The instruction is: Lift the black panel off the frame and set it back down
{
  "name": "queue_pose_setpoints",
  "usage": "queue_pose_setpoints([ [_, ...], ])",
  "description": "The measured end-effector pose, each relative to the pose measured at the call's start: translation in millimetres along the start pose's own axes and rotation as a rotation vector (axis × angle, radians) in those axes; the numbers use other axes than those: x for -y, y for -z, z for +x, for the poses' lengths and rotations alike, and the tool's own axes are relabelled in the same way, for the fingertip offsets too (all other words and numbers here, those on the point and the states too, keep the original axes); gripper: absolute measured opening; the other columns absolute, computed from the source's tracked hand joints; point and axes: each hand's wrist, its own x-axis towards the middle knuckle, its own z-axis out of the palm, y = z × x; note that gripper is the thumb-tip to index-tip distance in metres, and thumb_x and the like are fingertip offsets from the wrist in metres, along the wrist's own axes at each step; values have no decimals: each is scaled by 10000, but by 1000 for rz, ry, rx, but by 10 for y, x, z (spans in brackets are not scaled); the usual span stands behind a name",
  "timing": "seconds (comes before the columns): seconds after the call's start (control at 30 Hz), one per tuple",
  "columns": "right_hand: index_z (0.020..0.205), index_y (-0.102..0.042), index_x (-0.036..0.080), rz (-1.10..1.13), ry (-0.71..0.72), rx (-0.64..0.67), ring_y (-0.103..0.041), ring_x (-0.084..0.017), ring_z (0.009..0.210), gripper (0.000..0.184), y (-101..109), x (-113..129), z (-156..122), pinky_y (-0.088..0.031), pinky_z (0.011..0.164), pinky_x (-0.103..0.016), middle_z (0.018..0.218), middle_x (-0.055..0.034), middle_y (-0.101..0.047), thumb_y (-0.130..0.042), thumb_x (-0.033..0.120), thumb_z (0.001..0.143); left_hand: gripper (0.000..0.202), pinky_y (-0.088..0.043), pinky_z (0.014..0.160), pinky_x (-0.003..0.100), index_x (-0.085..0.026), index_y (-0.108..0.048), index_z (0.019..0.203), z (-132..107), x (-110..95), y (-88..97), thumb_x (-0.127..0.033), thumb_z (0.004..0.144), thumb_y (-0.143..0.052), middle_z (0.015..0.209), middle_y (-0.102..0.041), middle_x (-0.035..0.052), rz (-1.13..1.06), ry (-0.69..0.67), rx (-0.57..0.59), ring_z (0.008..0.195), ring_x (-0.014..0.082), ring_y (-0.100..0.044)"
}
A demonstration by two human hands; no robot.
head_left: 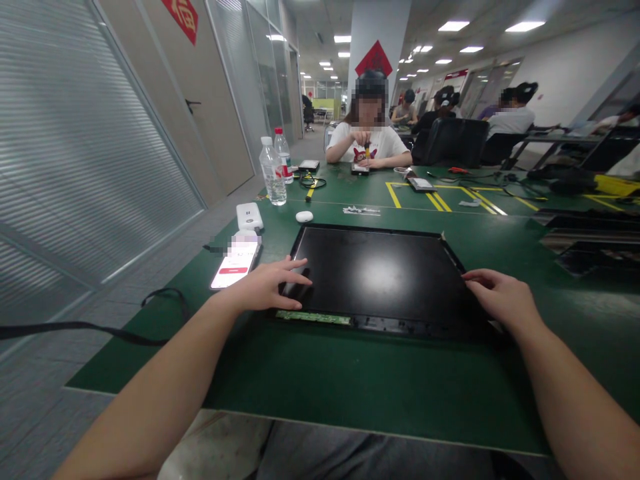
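A black flat display panel (360,273) lies face up on the green table in front of me, a bright glare on its middle. Along its near edge runs a narrow green circuit board (315,318). My left hand (273,283) rests over the panel's left edge with fingers spread onto the surface. At the right edge, my right hand (500,293) has its thumb and forefinger pinched together on the panel's border. The other right fingers are curled and partly hidden.
Left of the panel lie a lit phone (235,261), a white power bank (249,217) and a white earbud case (304,217). Two bottles (273,173) stand behind. Across the table (350,380) sits a person (370,137) holding a tool. Dark panels (590,240) are stacked at right.
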Motion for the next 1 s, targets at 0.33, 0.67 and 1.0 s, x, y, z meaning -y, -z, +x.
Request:
queue_pose_setpoints([
  [0.33, 1198, -828, 287, -24, 325, 93, -684, -330, 1286, 452, -157, -46, 42, -517, 1143, -543, 1285, -84, -803, -604, 467, 849, 683, -409, 1259, 509, -338, -705, 1489, -6, -30, 35, -567, 858, -832, 1792, -363, 84, 4, 37, -3, 1608, 410, -406],
  [0.67, 1166, -850, 312, -127, 219, 150, -759, -317, 1002, 435, -57, 105, 3, -606, 960, -501, 1166, -66, -828, -627, 469, 827, 584, -390, 1263, 551, -344, -724, 1455, 15, 34, -36, -525, 904, -793, 1792, -355, 84, -6, -10, -10, 1637, 406, -347],
  [1.0, 1085, -863, 323, -77, 186, 140, -763, -322, 1043, 385, -28, 133, -25, -599, 968, -486, 1120, -54, -835, -639, 463, 806, 569, -368, 1272, 575, -326, -705, 1463, 29, 26, -58, -469, 919, -790, 1799, -332, 105, -4, -10, 3, 1654, 412, -298],
])
